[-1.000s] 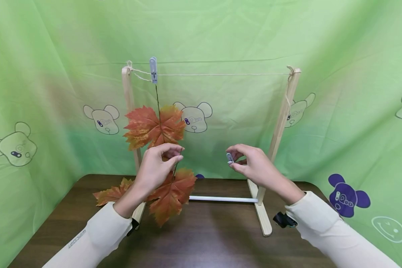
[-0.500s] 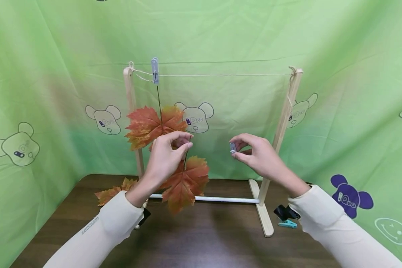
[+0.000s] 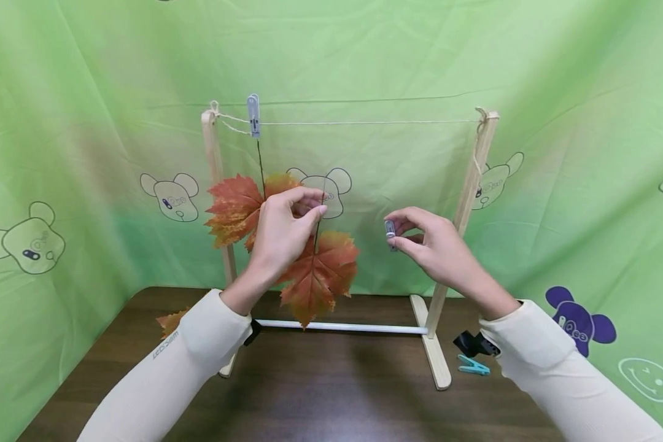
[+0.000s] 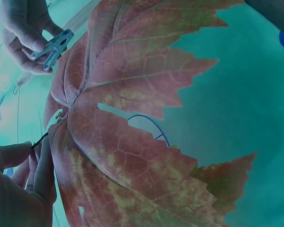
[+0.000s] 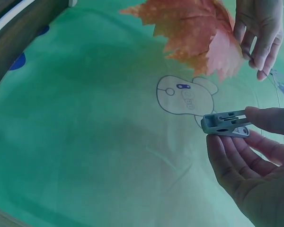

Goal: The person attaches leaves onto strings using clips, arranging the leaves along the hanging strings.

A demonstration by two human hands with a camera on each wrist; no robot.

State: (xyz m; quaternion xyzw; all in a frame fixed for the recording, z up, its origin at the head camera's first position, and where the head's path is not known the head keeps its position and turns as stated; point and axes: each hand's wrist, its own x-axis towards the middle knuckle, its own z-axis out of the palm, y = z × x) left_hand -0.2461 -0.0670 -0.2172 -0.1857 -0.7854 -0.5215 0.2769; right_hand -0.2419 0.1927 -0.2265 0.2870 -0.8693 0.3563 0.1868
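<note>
My left hand (image 3: 287, 230) pinches the thin dark stem of an orange-red maple leaf (image 3: 317, 276), which hangs below the fingers. Between thumb and fingers of my right hand (image 3: 436, 245) is a grey clothespin (image 3: 390, 231), seen larger in the right wrist view (image 5: 225, 124). Another grey clothespin (image 3: 253, 115) sits on the string (image 3: 364, 123) near its left end, with a stem and a second leaf (image 3: 232, 205) hanging beneath it, partly behind my left hand.
The string runs between two wooden posts (image 3: 466, 184) joined low down by a white rod (image 3: 364, 328). A turquoise clothespin (image 3: 473, 365) lies on the brown table (image 3: 331, 393) right of the stand. Another leaf (image 3: 171, 323) shows at left, partly behind the sleeve.
My left hand has moved up and to the right, lifting the stem and its leaf. My right hand has risen slightly with the grey clothespin. The turquoise clothespin has come into view.
</note>
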